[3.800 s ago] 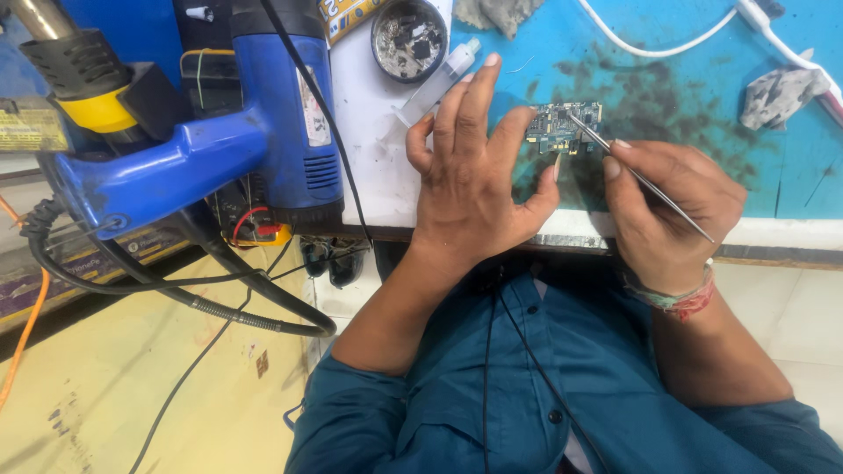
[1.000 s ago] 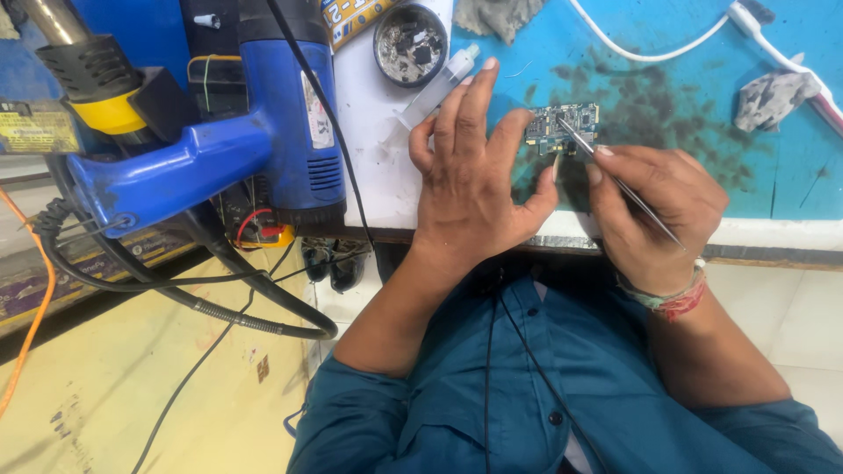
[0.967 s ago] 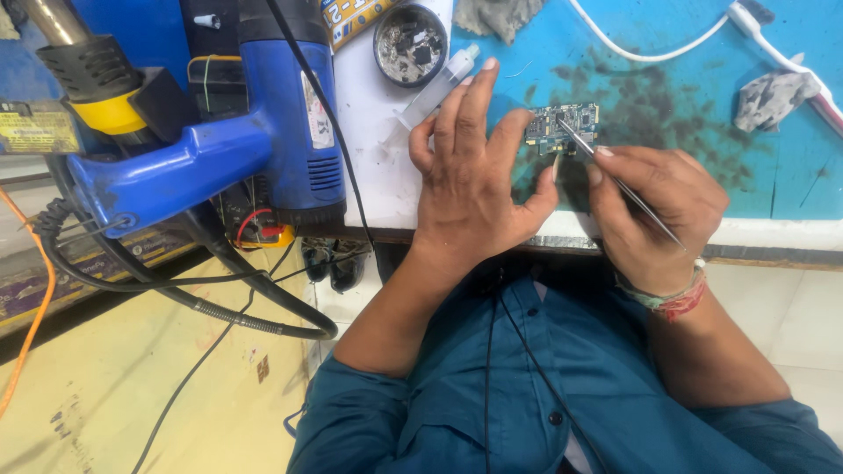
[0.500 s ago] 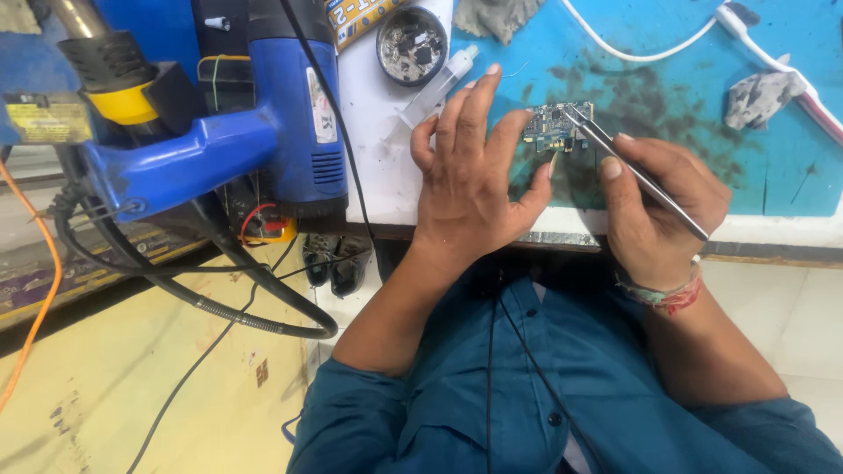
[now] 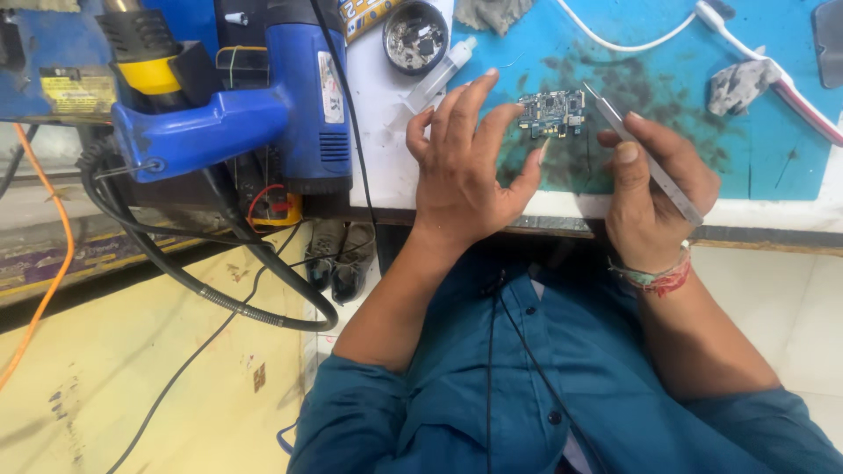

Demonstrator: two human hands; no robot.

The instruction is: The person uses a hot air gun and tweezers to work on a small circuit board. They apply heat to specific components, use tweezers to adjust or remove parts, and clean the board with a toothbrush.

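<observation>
A small blue circuit board (image 5: 551, 112) lies on the stained blue work mat (image 5: 667, 132). My left hand (image 5: 465, 167) rests flat at the board's left side, fingers spread, index fingertip against its edge. My right hand (image 5: 654, 189) holds metal tweezers (image 5: 645, 154) in a pinch grip. Their tips point at the board's right edge, just apart from it.
A blue hot-air gun (image 5: 255, 114) hangs at the left with a black hose (image 5: 219, 290) looping to the floor. A clear syringe (image 5: 435, 79) and a round tin of parts (image 5: 415, 35) lie beyond my left hand. A white cable (image 5: 641, 39) and grey rag (image 5: 738, 83) lie far right.
The tweezers' tips have lifted slightly off the board toward its right edge. My left hand stays put. The view has shifted a little.
</observation>
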